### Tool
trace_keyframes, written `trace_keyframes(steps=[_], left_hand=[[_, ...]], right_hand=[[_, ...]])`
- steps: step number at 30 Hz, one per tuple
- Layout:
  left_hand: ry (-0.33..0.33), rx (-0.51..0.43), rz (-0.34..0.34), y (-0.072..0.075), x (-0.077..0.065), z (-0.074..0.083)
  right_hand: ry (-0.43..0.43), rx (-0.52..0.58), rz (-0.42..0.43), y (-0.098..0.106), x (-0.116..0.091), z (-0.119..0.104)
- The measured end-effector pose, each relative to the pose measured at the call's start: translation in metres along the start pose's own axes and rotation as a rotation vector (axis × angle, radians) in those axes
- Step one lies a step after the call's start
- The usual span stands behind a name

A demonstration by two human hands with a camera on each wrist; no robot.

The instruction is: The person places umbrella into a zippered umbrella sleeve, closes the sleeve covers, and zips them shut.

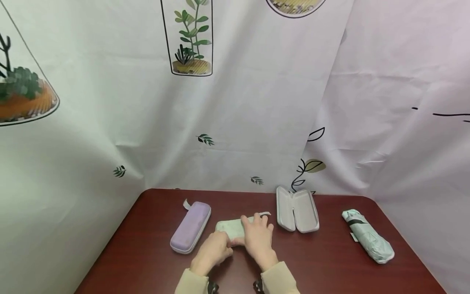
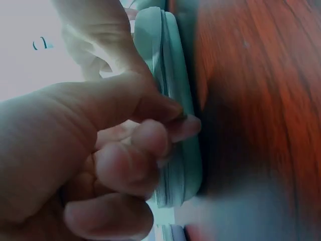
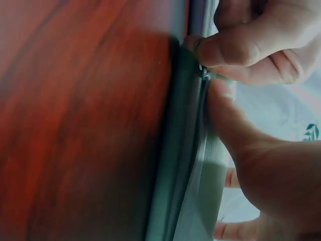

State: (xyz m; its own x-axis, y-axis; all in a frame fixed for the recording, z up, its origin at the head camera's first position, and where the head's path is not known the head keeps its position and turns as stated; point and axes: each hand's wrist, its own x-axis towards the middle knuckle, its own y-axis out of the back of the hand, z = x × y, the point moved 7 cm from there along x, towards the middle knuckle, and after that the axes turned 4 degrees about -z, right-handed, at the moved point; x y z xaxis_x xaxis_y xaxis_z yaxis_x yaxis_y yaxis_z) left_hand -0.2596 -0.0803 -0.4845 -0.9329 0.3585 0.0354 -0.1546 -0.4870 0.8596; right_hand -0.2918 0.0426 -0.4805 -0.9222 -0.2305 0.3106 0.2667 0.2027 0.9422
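A pale green zippered case (image 1: 227, 227) lies on the table in front of me, both hands on it. At its near side my left hand (image 1: 214, 249) pinches the zipper pull between thumb and forefinger. The metal zipper slider (image 3: 205, 75) shows beside those fingertips in the right wrist view, and the zipper is parted along the stretch behind it. My right hand (image 1: 258, 237) grips the case from above, fingers spread over its top, thumb against the near side by the slider. The left wrist view shows the case's zippered edge (image 2: 188, 165) close up, partly covered by the left fingers.
A purple zippered case (image 1: 191, 226) lies to the left. At the back right, a white case (image 1: 306, 210) stands spread open. A folded mint-green umbrella (image 1: 369, 237) lies far right on the dark red wooden table (image 1: 139, 253). Behind hangs a printed white cloth (image 1: 238, 110).
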Motion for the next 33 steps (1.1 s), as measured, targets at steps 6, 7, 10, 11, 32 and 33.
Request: trace_keyframes(steps=[6, 7, 10, 11, 32, 33], left_hand=[[0.022, -0.101, -0.078, -0.007, 0.002, -0.002], [0.019, -0.120, -0.093, -0.007, 0.003, -0.002], [0.012, -0.149, -0.110, -0.006, 0.005, -0.002], [0.016, -0.151, -0.117, -0.006, 0.006, -0.002], [-0.024, -0.039, -0.012, 0.004, 0.009, -0.011], [-0.026, -0.024, -0.001, 0.004, 0.008, -0.013]], right_hand=[[0.131, 0.109, -0.109, 0.007, -0.001, 0.009], [0.150, 0.143, -0.133, 0.009, 0.000, 0.012], [0.197, 0.247, -0.189, 0.014, 0.003, 0.022], [0.216, 0.277, -0.203, 0.014, 0.004, 0.024], [0.374, 0.550, -0.382, 0.002, 0.004, 0.045], [0.368, 0.554, -0.390, 0.002, 0.003, 0.043]])
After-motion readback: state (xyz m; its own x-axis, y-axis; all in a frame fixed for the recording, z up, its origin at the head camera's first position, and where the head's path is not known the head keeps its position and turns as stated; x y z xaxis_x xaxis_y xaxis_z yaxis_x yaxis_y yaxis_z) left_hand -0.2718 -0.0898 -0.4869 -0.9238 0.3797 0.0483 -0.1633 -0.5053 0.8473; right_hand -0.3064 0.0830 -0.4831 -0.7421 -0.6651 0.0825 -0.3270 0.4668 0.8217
